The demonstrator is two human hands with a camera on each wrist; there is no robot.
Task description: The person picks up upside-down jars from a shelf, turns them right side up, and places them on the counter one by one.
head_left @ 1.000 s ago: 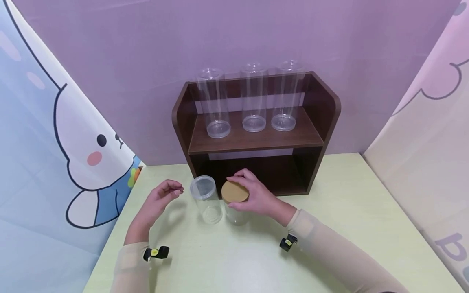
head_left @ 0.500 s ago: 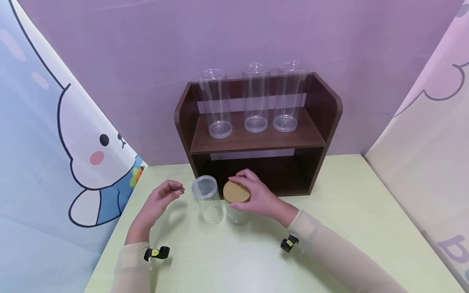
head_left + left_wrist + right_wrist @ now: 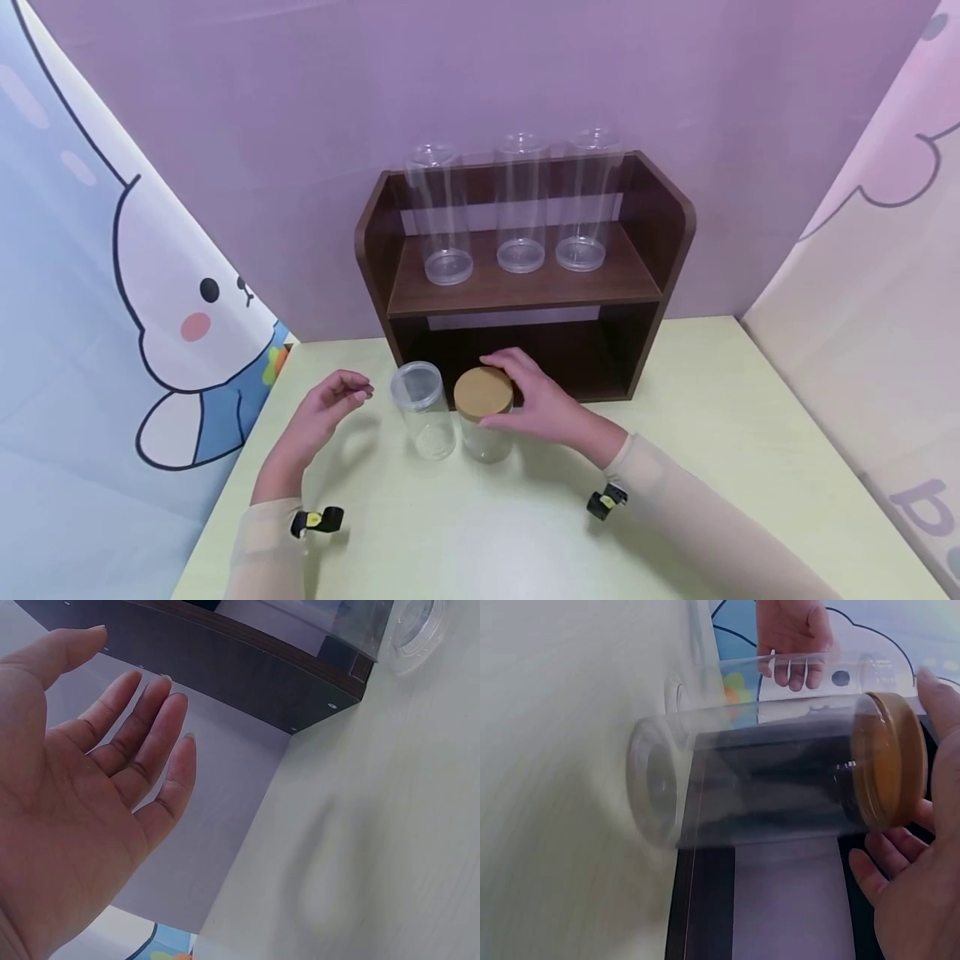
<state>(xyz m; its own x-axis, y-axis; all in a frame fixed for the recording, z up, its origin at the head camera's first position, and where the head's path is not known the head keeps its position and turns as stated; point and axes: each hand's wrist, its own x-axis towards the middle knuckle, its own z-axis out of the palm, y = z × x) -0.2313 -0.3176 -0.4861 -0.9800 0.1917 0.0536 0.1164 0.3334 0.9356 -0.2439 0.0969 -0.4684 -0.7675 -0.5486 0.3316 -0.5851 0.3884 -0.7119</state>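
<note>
A clear jar (image 3: pixel 486 442) with a tan lid (image 3: pixel 483 393) stands upright on the table before the shelf. Around the right side of that lid is my right hand (image 3: pixel 543 408), thumb and fingers spread and slack. In the right wrist view a gap shows between the thumb and the lid (image 3: pixel 901 761); whether any finger touches it is hard to tell. Just left of the lidded jar is a clear jar without a tan lid (image 3: pixel 423 412). My left hand (image 3: pixel 326 412) hovers left of it, holding nothing, its fingers loosely bent in the left wrist view (image 3: pixel 97 787).
Behind the jars is a dark brown two-tier shelf (image 3: pixel 525 292). Its upper board carries three tall clear cylinders (image 3: pixel 447 267). Purple cloth (image 3: pixel 480 75) hangs at the back, with printed cloths on both sides. The table (image 3: pixel 450 533) is pale green.
My right hand has loosened from the tan lid and shifted slightly right, baring the whole lid top. Both jars stay in place, and my left hand holds nearly the same position.
</note>
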